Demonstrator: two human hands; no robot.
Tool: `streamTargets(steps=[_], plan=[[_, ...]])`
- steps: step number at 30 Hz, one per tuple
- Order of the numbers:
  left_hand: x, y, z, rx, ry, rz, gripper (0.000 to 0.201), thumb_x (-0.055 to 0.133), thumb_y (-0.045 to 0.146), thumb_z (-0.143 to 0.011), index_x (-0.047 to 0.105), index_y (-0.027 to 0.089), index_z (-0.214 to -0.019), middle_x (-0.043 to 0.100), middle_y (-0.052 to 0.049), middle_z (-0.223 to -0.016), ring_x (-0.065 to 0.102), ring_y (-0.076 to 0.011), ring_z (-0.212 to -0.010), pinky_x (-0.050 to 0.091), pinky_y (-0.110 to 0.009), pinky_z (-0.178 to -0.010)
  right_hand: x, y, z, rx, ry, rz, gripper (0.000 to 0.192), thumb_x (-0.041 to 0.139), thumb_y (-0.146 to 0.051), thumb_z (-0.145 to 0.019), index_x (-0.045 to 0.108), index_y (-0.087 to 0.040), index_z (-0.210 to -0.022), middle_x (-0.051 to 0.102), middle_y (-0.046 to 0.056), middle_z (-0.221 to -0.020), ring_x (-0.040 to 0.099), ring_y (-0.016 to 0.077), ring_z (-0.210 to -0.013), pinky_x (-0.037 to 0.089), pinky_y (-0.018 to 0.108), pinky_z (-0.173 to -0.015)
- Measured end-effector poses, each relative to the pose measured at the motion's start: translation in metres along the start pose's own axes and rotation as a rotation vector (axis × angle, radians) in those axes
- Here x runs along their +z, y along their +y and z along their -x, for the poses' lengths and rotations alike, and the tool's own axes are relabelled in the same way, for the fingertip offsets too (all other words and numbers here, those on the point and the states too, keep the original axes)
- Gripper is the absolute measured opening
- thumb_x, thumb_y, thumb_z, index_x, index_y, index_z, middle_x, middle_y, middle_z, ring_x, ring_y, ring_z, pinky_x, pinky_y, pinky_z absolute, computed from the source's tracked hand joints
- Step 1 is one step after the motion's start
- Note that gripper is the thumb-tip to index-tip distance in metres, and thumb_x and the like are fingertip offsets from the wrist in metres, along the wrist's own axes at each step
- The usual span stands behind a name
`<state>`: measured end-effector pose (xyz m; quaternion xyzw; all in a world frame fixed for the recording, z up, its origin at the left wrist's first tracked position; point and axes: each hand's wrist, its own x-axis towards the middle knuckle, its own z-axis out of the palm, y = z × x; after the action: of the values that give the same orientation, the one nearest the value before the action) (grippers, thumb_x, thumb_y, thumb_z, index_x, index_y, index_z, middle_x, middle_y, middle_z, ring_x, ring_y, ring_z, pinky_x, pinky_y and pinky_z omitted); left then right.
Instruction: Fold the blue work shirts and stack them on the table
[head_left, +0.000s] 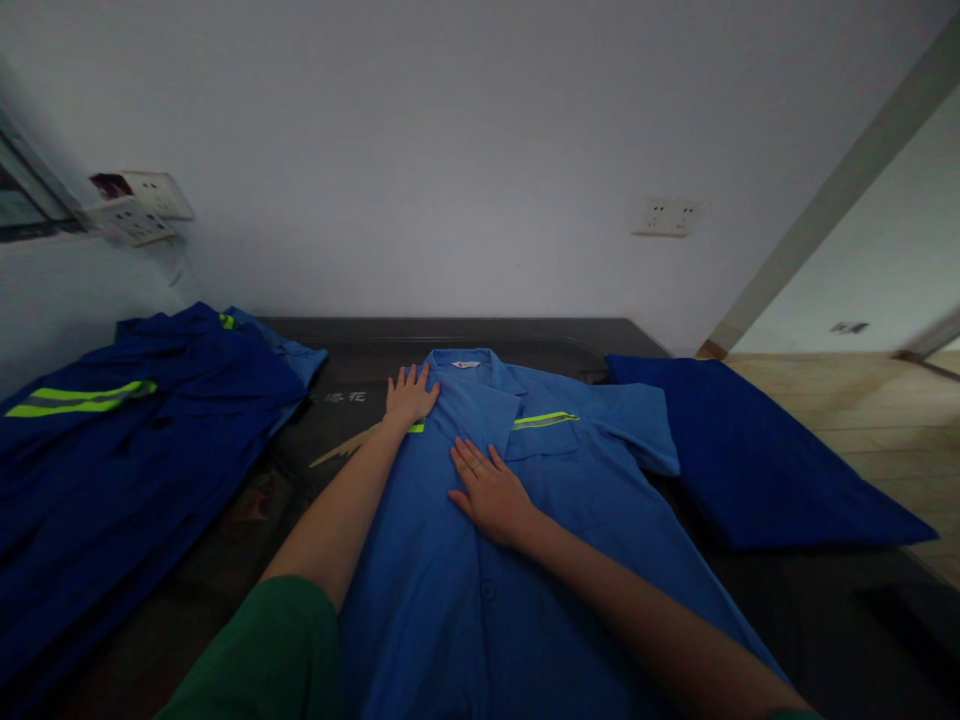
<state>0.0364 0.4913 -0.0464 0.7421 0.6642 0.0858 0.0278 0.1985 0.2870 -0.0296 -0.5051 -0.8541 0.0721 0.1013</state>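
Note:
A blue short-sleeved work shirt [540, 500] lies front side up on the dark table, its collar toward the wall. Across the chest runs a yellow-green reflective strip above a pocket. My left hand [412, 394] rests flat near the collar and shoulder on the left, fingers spread. Lower down, my right hand [491, 492] lies flat on the shirt's front by the button line, fingers stretched out, with a ring on one finger. Neither hand grips the cloth. The left sleeve side of the shirt is partly hidden behind my left arm.
Dark blue garments with reflective strips [150, 420] lie heaped at the left. A folded dark blue cloth [750, 450] lies at the right, reaching the table's edge. Behind the dark table [360, 350] stands a white wall with sockets [667, 217]. A dark object sits at the lower right.

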Motion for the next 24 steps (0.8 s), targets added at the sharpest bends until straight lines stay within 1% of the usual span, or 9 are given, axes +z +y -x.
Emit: streamTargets(steps=[2,6,8,10,12,16,20,22,24], plan=[[-0.003,0.002,0.004,0.007,0.027,0.008,0.065,0.022,0.052,-0.093,0.024,0.022,-0.150,0.026,-0.009,-0.154,0.018,-0.0305,-0.143,0.014,-0.055,-0.114,0.000,0.000,0.001,-0.011,0.015,0.002,0.060,0.034,-0.043,-0.097,0.029,-0.009,-0.146,0.023,0.013,-0.154,0.021,0.0231,-0.142,0.018,0.049,-0.116],[-0.016,0.019,0.026,0.091,0.289,0.006,0.055,0.023,0.040,-0.096,0.033,0.018,-0.146,0.035,-0.011,-0.150,0.028,-0.0248,-0.140,0.008,-0.052,-0.116,0.001,0.001,0.005,-0.026,0.039,0.003,0.060,0.032,-0.043,-0.097,0.029,-0.007,-0.146,0.024,0.013,-0.154,0.020,0.0218,-0.143,0.017,0.048,-0.116],[-0.023,0.031,0.044,0.145,0.339,0.006,0.050,0.024,0.035,-0.096,0.041,0.019,-0.141,0.039,-0.009,-0.148,0.029,-0.0232,-0.139,0.008,-0.052,-0.116,0.001,0.001,0.006,-0.024,0.040,0.004,0.060,0.031,-0.042,-0.098,0.029,-0.006,-0.146,0.024,0.013,-0.154,0.020,0.0217,-0.143,0.016,0.048,-0.116],[-0.027,0.042,0.062,0.208,0.273,0.013,0.047,0.027,0.034,-0.095,0.045,0.024,-0.138,0.042,-0.006,-0.146,0.029,-0.0238,-0.139,0.013,-0.054,-0.115,0.001,0.002,0.006,-0.020,0.040,0.000,0.060,0.032,-0.042,-0.098,0.029,-0.006,-0.146,0.024,0.013,-0.154,0.019,0.0221,-0.143,0.015,0.048,-0.117],[-0.028,0.051,0.075,0.226,0.142,0.035,0.047,0.028,0.035,-0.095,0.044,0.028,-0.139,0.040,-0.004,-0.148,0.027,-0.0256,-0.140,0.018,-0.056,-0.113,0.002,0.002,0.005,-0.020,0.046,-0.013,0.061,0.033,-0.042,-0.097,0.028,-0.006,-0.146,0.026,0.013,-0.153,0.020,0.0228,-0.143,0.015,0.048,-0.116],[-0.022,0.061,0.084,0.120,-0.064,0.073,0.051,0.026,0.038,-0.094,0.038,0.029,-0.143,0.034,-0.004,-0.151,0.028,-0.0308,-0.139,0.027,-0.058,-0.109,-0.003,0.001,0.005,-0.027,0.065,-0.060,0.059,0.038,-0.041,-0.096,0.031,-0.009,-0.145,0.033,0.015,-0.150,0.025,0.0228,-0.141,0.018,0.049,-0.115],[-0.015,0.068,0.086,0.070,-0.091,0.053,0.054,0.028,0.040,-0.093,0.035,0.028,-0.145,0.035,-0.006,-0.150,0.032,-0.0321,-0.138,0.029,-0.057,-0.108,-0.024,0.005,0.026,-0.091,0.091,-0.201,0.047,0.047,-0.034,-0.094,0.045,-0.017,-0.138,0.037,0.010,-0.149,0.035,0.0199,-0.137,0.028,0.041,-0.112],[-0.012,0.070,0.092,0.071,-0.061,0.030,0.056,0.027,0.044,-0.093,0.032,0.029,-0.146,0.032,-0.005,-0.152,0.028,-0.0306,-0.139,0.025,-0.056,-0.110,-0.043,0.011,0.054,-0.125,0.092,-0.298,0.038,0.051,-0.028,-0.092,0.056,-0.015,-0.128,0.046,0.011,-0.143,0.044,0.0184,-0.131,0.035,0.033,-0.108],[-0.008,0.072,0.099,0.080,0.006,0.002,0.056,0.024,0.045,-0.093,0.030,0.029,-0.147,0.031,-0.005,-0.153,0.026,-0.0286,-0.140,0.022,-0.054,-0.111,-0.066,0.018,0.097,-0.113,0.107,-0.396,0.029,0.050,-0.024,-0.092,0.066,-0.015,-0.114,0.063,0.010,-0.124,0.056,0.0173,-0.117,0.040,0.030,-0.102]])
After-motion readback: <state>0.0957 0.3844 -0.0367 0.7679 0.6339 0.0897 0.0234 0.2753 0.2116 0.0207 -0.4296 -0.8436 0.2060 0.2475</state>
